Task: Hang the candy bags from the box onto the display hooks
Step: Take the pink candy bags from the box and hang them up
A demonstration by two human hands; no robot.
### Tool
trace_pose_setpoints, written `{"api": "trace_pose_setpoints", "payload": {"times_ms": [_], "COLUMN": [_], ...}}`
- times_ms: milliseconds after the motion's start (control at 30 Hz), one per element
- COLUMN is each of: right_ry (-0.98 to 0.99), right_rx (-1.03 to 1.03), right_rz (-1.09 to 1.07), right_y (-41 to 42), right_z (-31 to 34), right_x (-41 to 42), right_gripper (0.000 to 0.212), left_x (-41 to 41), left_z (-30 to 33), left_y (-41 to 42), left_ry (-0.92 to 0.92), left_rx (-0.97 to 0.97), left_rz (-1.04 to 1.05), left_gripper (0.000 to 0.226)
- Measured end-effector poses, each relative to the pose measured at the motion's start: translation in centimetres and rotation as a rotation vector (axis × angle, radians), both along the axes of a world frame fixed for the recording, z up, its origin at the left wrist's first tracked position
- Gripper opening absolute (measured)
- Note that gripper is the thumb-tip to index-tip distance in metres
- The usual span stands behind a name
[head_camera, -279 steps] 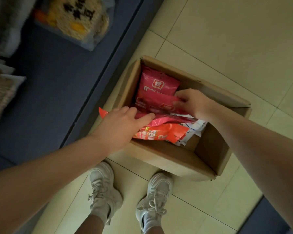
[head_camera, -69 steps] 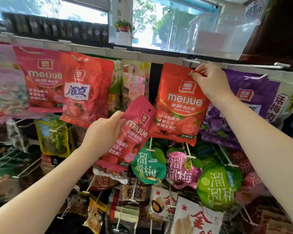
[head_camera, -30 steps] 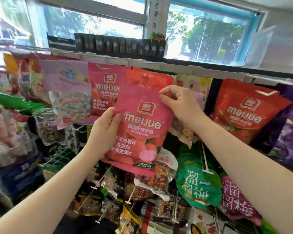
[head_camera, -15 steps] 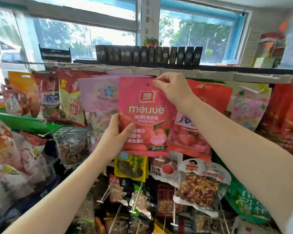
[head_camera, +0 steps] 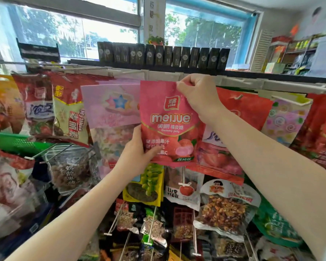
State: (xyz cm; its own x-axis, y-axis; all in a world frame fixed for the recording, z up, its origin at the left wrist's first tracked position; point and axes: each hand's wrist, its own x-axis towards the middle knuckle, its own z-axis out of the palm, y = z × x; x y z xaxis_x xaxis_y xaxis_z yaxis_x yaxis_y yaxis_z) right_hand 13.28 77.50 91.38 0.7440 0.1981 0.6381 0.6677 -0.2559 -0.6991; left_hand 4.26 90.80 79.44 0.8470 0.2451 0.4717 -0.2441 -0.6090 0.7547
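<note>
I hold a pink "meijue" gummy candy bag (head_camera: 167,117) up against the top row of the display. My right hand (head_camera: 198,95) pinches its top right corner, just under the white hook rail (head_camera: 239,81). My left hand (head_camera: 137,155) grips the bag's lower left edge, thumb on the front. A white display hook (head_camera: 288,101) juts out further right. The hook behind the bag is hidden. The box is out of view.
Hanging bags crowd the rack: a pink star bag (head_camera: 113,106) on the left, a red bag (head_camera: 247,110) on the right, and snack packs on lower hooks (head_camera: 184,189). Dark boxes (head_camera: 162,55) line the shelf top below the window. A green basket (head_camera: 13,142) sits left.
After hanging an orange-red bag on the right, I moved left along the rack. The pink bag has risen from chest height to the top rail, held by both hands.
</note>
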Motion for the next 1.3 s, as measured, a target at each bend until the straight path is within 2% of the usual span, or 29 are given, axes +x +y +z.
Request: {"api": "trace_pose_setpoints", "payload": {"times_ms": [200, 367, 533, 700, 800, 967, 1033, 1100, 1167, 1233, 1300], "right_ry": [0.028, 0.194, 0.317, 0.055, -0.011, -0.116, -0.257, -0.493, -0.623, -0.645, -0.659], "right_rx": [-0.008, 0.080, 0.066, -0.096, -0.144, -0.269, -0.392, -0.512, -0.537, -0.542, -0.569], "right_rz": [0.066, 0.181, 0.114, -0.174, -0.258, -0.383, -0.463, -0.558, -0.594, -0.570, -0.538], "right_y": [-0.5, -0.6, 0.5, 1.5, 1.3, 0.9, 0.0, -1.5, -3.3, -5.4, -8.0], "right_z": [-0.1, 0.3, -0.3, -0.6, -0.9, -1.3, -1.8, -2.9, -4.3, -6.0, -8.1], "right_x": [0.1, 0.1, 1.9, 4.2, 5.1, 5.1, 4.0, 2.8, 1.4, -0.1, -1.9], "right_gripper": [0.015, 0.007, 0.018, 0.016, 0.026, 0.028, 0.026, 0.030, 0.039, 0.044, 0.038], "left_x": [0.7, 0.7, 1.5, 2.8, 3.8, 3.4, 2.5, 1.8, 1.6, 1.5, 1.8], "left_z": [-0.1, -0.4, -0.4, -0.2, 0.0, 0.9, 1.0, 0.8, 0.0, -1.2, -2.8], "left_y": [0.5, 0.5, 1.1, 1.5, 1.0, 0.0, -0.1, -0.2, -0.7, -2.1, -4.1], "left_ry": [0.000, 0.017, 0.096, 0.067, 0.108, 0.224, 0.090, -0.093, -0.228, -0.244, -0.223], "left_rx": [-0.013, -0.021, 0.000, 0.071, 0.204, 0.749, 0.829, 0.844, 0.899, 0.920, 0.949], "left_rz": [-0.041, -0.103, -0.102, 0.010, 0.130, 0.486, 0.537, 0.427, 0.269, 0.070, -0.108], "left_gripper": [0.061, 0.067, 0.070, 0.063, 0.057, 0.045, 0.036, 0.025, 0.023, 0.019, 0.015]}}
